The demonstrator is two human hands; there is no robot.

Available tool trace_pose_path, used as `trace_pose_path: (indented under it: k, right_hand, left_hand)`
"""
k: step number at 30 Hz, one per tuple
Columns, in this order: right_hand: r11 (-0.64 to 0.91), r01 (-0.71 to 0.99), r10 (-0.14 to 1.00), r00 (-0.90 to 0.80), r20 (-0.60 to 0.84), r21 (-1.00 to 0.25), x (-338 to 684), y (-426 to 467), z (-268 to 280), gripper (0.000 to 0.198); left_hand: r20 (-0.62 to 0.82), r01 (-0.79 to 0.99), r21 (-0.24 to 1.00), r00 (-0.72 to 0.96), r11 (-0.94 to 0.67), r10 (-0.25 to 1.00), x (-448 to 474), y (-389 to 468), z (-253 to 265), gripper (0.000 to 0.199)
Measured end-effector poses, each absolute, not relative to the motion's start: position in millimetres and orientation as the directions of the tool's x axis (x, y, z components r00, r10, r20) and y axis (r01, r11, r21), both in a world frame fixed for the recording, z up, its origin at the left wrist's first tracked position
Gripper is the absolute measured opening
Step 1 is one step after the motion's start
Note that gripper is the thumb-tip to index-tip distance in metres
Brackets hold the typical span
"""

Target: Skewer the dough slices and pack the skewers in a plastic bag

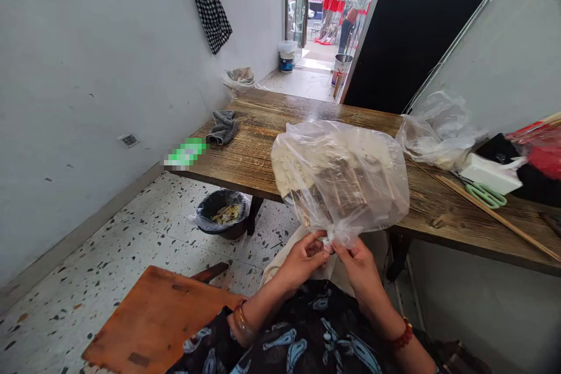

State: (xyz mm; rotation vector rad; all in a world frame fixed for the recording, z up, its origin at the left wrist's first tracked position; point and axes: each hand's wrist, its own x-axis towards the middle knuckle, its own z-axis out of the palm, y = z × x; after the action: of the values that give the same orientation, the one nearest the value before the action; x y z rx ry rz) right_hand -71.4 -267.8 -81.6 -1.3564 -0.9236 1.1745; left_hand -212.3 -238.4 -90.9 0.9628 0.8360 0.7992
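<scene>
A clear plastic bag lies on the wooden table, its gathered neck turned toward me over the near edge. Inside it are pale, flat food pieces on thin wooden skewers, seen blurrily through the film. My left hand pinches the gathered plastic from the left. From the right, my right hand grips the same bunched neck, its fingertips close to the left ones. The plastic looks twisted or knotted there, though the fingers partly cover it.
The wooden table bears a grey cloth, loose bamboo skewers, green-handled scissors, a white tissue pack and a crumpled plastic bag. A lined black bin stands below. A wooden stool is at my left.
</scene>
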Motion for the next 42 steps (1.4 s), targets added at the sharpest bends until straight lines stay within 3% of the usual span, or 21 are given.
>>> trace_pose_path:
  k: [5,8,15,17,22,28,31,34,38,42]
  right_hand:
    - [-0.142,-0.033,0.967,0.208,-0.145,-0.989,-64.0,-265.5,-86.0,0.030]
    - [-0.150,-0.048,0.960,0.230,-0.157,-0.988,-66.7,-265.6,-84.7,0.030]
    - [-0.246,-0.267,0.943,0.155,-0.293,-0.932,-72.5,-264.4,-88.3,0.035]
    - [-0.231,-0.199,0.951,0.162,-0.264,-0.953,-69.9,-264.5,-92.1,0.036]
    - [-0.132,0.152,0.975,0.195,-0.102,-0.979,-61.9,-267.3,-100.1,0.033]
    - [-0.121,0.360,0.963,0.270,-0.021,-0.925,-61.0,-267.6,-105.7,0.027]
    - [-0.152,0.270,0.942,0.330,-0.057,-0.951,-68.2,-267.9,-104.5,0.026]
    - [-0.173,0.028,0.926,0.345,-0.153,-0.984,-77.7,-267.7,-97.8,0.029]
    - [-0.190,-0.229,0.914,0.313,-0.257,-0.955,-86.4,-266.0,-87.1,0.031]
    - [-0.198,-0.352,0.891,0.324,-0.318,-0.915,-89.6,-262.5,-85.2,0.030]
  left_hand:
    - [-0.163,-0.096,0.971,0.399,0.218,0.902,-205.1,-233.7,-86.5,0.033]
    - [-0.160,-0.051,0.980,0.378,0.193,0.912,-202.3,-233.8,-87.1,0.027]
    - [-0.357,-0.237,0.853,0.385,0.465,0.851,-198.9,-238.4,-89.8,0.023]
    - [-0.378,-0.269,0.830,0.374,0.489,0.847,-197.5,-238.9,-90.1,0.023]
    - [-0.352,-0.287,0.858,0.277,0.427,0.894,-192.1,-237.1,-81.8,0.029]
    - [-0.172,-0.172,0.959,0.278,0.226,0.945,-192.3,-236.8,-66.8,0.031]
    - [-0.155,-0.190,0.959,0.274,0.211,0.949,-196.3,-237.0,-74.6,0.033]
    - [-0.199,-0.283,0.913,0.320,0.293,0.926,-198.4,-234.0,-87.5,0.034]
    - [-0.184,-0.373,0.839,0.491,0.397,0.852,-193.5,-227.0,-94.4,0.032]
    - [-0.210,-0.430,0.798,0.459,0.422,0.863,-181.8,-224.8,-87.5,0.030]
